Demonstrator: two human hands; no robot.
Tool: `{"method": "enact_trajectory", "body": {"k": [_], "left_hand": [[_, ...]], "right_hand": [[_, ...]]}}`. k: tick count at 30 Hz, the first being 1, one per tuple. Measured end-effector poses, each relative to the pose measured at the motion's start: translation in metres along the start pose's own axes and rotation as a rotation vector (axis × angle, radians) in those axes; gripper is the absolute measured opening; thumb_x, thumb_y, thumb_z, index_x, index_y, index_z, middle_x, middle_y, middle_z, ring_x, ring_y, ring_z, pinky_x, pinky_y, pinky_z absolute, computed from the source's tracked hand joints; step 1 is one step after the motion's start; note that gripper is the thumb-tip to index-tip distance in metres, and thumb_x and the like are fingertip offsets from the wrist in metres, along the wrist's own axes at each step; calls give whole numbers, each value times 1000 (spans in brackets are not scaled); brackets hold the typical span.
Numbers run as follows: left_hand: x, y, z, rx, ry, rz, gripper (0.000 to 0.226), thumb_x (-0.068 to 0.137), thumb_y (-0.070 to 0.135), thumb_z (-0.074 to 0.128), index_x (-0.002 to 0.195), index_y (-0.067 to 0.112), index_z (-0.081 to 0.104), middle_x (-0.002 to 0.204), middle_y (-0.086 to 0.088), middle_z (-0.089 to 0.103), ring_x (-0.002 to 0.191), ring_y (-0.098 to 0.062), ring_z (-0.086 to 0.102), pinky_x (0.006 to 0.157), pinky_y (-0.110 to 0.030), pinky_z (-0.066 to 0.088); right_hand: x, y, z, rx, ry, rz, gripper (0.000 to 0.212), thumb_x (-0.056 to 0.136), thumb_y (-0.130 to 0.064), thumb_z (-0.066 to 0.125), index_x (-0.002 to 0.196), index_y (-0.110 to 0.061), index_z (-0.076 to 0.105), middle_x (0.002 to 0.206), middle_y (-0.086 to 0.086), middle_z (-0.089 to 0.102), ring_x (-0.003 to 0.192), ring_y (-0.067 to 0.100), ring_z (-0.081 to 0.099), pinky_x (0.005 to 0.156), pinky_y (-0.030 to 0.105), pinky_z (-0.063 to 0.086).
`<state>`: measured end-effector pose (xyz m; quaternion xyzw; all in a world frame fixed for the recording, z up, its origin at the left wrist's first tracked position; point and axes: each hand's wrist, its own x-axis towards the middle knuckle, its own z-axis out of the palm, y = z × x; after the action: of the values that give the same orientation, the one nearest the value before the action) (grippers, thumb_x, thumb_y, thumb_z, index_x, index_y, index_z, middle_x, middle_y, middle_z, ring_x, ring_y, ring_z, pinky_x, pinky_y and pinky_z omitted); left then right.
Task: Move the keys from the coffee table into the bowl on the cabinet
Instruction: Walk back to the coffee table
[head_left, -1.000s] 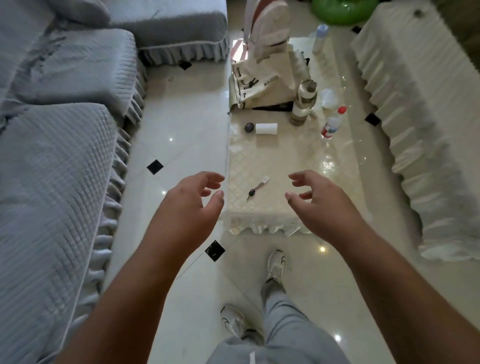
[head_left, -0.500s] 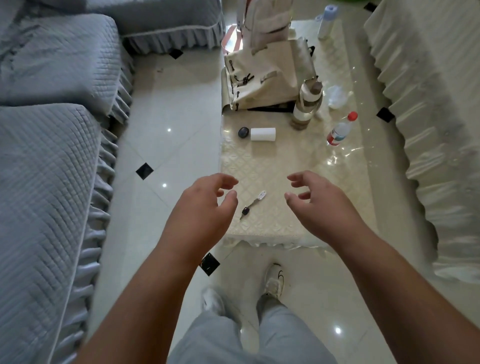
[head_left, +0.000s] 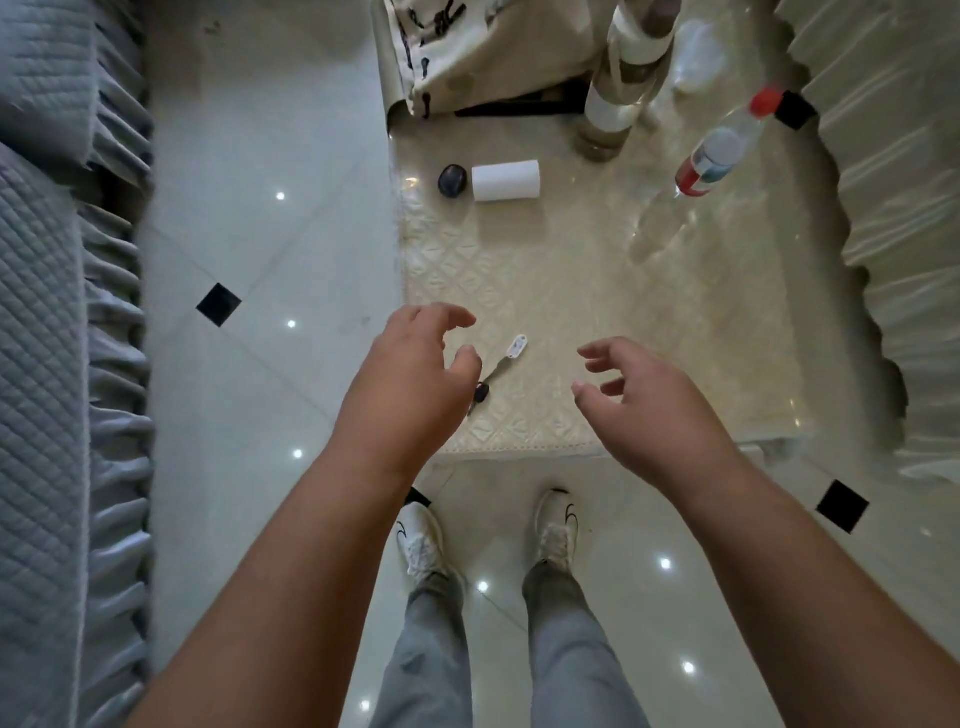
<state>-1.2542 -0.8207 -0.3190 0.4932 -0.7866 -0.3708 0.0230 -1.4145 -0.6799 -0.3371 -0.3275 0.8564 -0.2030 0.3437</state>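
The keys (head_left: 500, 366), a black-headed key with a small white tag, lie on the cream-covered coffee table (head_left: 623, 322) near its front edge. My left hand (head_left: 415, 384) hovers just left of them, fingers curled and apart, its thumb almost over the black key head and holding nothing. My right hand (head_left: 641, 400) is open over the table to the right of the keys, also empty. Neither the bowl nor the cabinet is in view.
Further back on the table are a white paper roll (head_left: 505, 180), a dark round object (head_left: 452, 180), a beige bag (head_left: 483, 52), a tall jar (head_left: 623, 78) and a red-capped bottle (head_left: 722, 150). A grey sofa (head_left: 47, 364) lines the left, a cream-draped piece (head_left: 893, 234) the right.
I have stepped up to the table's front edge and the view has tilted down. Both hands have moved forward over the table, the left one closing in on the keys.
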Motion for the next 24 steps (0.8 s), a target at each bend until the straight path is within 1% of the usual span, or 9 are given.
{"method": "enact_trajectory", "body": {"k": [2, 5, 11, 15, 17, 19, 20, 22, 24], "left_hand": [[11, -19, 16, -5, -28, -33, 33, 90, 35, 52, 122, 35, 58, 123, 15, 55, 106, -2, 56, 89, -29, 49], [27, -46, 44, 12, -76, -77, 36, 89, 34, 53, 125, 34, 57, 126, 13, 55, 111, -7, 55, 93, -32, 48], [51, -94, 97, 26, -109, -141, 38, 89, 35, 52, 126, 32, 56, 128, 11, 54, 114, -11, 54, 95, -38, 48], [67, -114, 124, 38, -152, -175, 37, 89, 35, 50, 126, 32, 57, 128, 10, 55, 115, -12, 54, 94, -41, 48], [75, -124, 136, 31, -155, -196, 37, 89, 33, 50, 126, 31, 57, 128, 9, 56, 115, -13, 54, 95, -41, 47], [84, -132, 148, 13, -154, -214, 38, 89, 32, 50, 126, 30, 56, 127, 10, 57, 114, -12, 54, 95, -40, 47], [90, -137, 153, 12, -151, -217, 39, 89, 31, 50, 127, 30, 56, 126, 11, 57, 113, -12, 54, 94, -40, 47], [102, -146, 163, 16, -127, -215, 39, 89, 31, 49, 127, 30, 55, 125, 12, 57, 113, -11, 54, 93, -41, 48], [112, -155, 174, 26, -110, -211, 39, 89, 30, 49, 127, 30, 56, 124, 12, 57, 112, -11, 54, 92, -41, 48]], "right_hand": [[16, 11, 18, -16, -12, 14, 35, 90, -38, 59, 125, -35, 56, 119, -14, 60, 94, 6, 59, 78, 32, 49], [41, 27, 44, -50, -22, 29, 35, 90, -38, 59, 125, -34, 58, 120, -14, 60, 94, 6, 60, 76, 30, 46], [83, 53, 98, -107, -73, 42, 33, 90, -37, 58, 123, -34, 59, 120, -14, 61, 103, 8, 59, 83, 32, 48], [111, 67, 128, -146, -106, 31, 37, 91, -33, 57, 128, -31, 58, 125, -11, 60, 105, 10, 58, 85, 32, 47], [127, 74, 144, -189, -112, 21, 42, 92, -30, 57, 133, -29, 56, 131, -7, 57, 115, 15, 54, 90, 32, 45], [142, 82, 159, -253, -101, 11, 47, 92, -26, 56, 139, -28, 52, 138, -4, 52, 127, 21, 43, 94, 33, 39], [151, 85, 166, -276, -87, 9, 50, 92, -25, 56, 141, -28, 50, 140, -3, 50, 129, 24, 39, 96, 34, 37], [170, 89, 178, -300, -54, -4, 52, 92, -24, 56, 143, -26, 48, 142, 0, 49, 130, 27, 37, 101, 39, 36], [187, 93, 190, -309, -5, -2, 52, 92, -25, 56, 144, -24, 48, 142, 2, 48, 128, 30, 36, 101, 40, 36]]}}
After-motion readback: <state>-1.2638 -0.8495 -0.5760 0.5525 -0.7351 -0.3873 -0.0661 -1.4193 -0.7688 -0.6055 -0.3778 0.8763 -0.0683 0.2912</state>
